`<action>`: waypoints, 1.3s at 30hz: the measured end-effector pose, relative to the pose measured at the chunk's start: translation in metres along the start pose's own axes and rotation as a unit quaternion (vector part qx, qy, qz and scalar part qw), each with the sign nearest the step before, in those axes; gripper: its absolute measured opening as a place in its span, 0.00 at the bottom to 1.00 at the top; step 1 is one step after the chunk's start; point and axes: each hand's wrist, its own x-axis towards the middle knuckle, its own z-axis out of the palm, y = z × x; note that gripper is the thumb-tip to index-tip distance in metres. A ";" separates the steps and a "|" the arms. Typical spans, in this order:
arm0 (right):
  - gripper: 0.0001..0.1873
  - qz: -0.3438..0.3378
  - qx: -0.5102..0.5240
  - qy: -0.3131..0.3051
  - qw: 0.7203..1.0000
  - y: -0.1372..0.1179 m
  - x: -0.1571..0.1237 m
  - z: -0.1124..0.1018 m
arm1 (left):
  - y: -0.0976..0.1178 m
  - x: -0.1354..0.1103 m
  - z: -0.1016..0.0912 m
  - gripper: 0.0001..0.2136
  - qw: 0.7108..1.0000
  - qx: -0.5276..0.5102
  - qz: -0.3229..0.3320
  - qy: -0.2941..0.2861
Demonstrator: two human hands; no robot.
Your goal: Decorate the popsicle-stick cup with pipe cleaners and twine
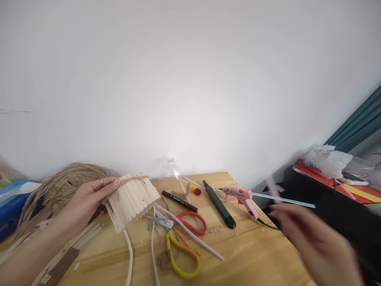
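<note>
My left hand [99, 192] grips the upper left edge of a panel of pale craft sticks [133, 196] laid side by side, with twine along its top. Pale cords [130, 258] run down from beneath the panel to the front. Blurred by motion, my right hand [309, 234] is raised at the right with its fingertips pinched on a thin pale pinkish strip [273, 190]. A pink glue gun [245, 201] with a long glue stick lies just left of that hand. Scissors [169, 226] with one red and one yellow handle lie open below the panel.
A ball of twine [80, 178] and a blue pack [14, 202] stand at the left. A black marker [180, 201], a green cutter [220, 204] and a clear bottle [170, 169] are mid-table. Plastic bags [327, 161] lie on a black surface at the right.
</note>
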 end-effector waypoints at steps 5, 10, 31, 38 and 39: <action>0.12 -0.095 -0.115 -0.181 0.972 0.009 0.016 0.071 | -0.001 -0.004 0.003 0.10 0.999 -0.020 0.027 -0.025; 0.12 -0.137 -0.119 -0.196 0.964 -0.003 0.031 0.105 | 0.003 -0.009 0.000 0.19 0.998 0.008 0.060 0.000; 0.08 -0.335 -0.244 -0.166 0.895 -0.041 -0.024 0.160 | 0.010 0.004 -0.016 0.17 0.985 0.019 0.173 0.007; 0.09 -0.329 -0.218 -0.142 0.908 -0.054 -0.030 0.163 | 0.011 0.000 -0.014 0.17 0.985 0.020 0.171 0.001; 0.10 -0.317 -0.213 -0.142 0.913 -0.054 -0.031 0.165 | 0.011 0.000 -0.014 0.17 0.985 0.024 0.171 0.001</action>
